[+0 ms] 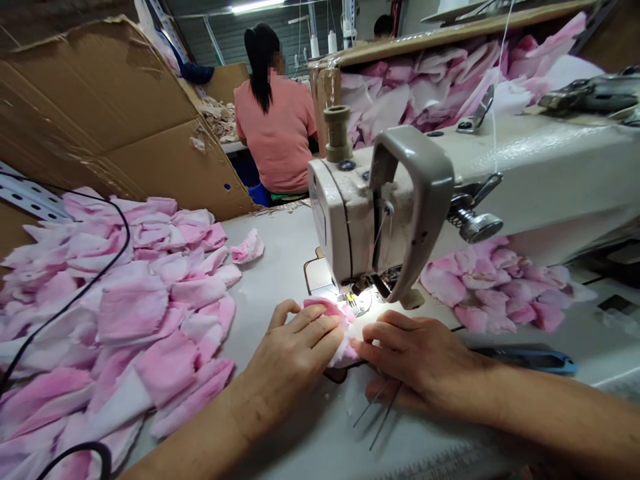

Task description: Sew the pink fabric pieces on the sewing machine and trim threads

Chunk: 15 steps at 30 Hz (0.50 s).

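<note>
My left hand point(305, 343) presses its bent fingers on a small pink and white fabric piece point(343, 347), holding it against the machine bed beside the needle area. The sewing machine's point(340, 220) lamp lights that spot. My right hand point(420, 360) lies just right of the same piece, its fingertips at the fabric's edge. From under its curled lower fingers stick out the two thin metal prongs of tweezers point(383, 417), pointing toward me. The fabric's underside and the exact needle point are hidden.
A large heap of pink and white fabric pieces point(135, 300) covers the left, crossed by a black cable point(95, 280). Smaller pieces point(500, 287) lie under the machine arm, near a blue-handled tool point(530, 360). Behind are cardboard point(110, 127) and a seated person point(275, 133).
</note>
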Tool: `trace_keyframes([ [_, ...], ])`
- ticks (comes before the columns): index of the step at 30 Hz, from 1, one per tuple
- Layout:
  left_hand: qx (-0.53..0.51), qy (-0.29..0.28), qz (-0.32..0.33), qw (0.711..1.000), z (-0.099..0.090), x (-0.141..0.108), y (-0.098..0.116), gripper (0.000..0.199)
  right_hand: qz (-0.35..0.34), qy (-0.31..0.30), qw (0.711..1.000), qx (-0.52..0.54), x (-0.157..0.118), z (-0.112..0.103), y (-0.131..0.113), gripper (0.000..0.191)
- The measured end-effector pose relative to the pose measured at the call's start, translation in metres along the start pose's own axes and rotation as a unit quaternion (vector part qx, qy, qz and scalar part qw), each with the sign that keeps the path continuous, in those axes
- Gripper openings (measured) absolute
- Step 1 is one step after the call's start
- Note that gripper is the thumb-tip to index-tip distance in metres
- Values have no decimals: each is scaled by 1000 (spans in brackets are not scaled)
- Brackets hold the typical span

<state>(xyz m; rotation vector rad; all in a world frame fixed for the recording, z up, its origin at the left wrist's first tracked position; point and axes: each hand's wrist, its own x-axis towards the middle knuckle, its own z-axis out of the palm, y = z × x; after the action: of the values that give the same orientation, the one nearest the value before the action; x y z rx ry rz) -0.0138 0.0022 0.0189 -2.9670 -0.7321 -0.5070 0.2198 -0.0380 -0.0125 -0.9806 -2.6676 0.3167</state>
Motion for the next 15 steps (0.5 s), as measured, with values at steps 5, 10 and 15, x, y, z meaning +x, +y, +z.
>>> trace_keyframes([
  [5, 3, -5, -5, 1000, 1, -1, 0, 23, -3, 12, 1000, 1, -1, 0, 0, 39],
  [10, 22, -9, 1, 1000, -2, 5, 0, 21, -10, 17, 1000, 7, -1, 1, 0, 38],
  [15, 73, -22, 18, 997, -4, 17, 1, 21, 0, 27, 1000, 4, -1, 1, 0, 39],
])
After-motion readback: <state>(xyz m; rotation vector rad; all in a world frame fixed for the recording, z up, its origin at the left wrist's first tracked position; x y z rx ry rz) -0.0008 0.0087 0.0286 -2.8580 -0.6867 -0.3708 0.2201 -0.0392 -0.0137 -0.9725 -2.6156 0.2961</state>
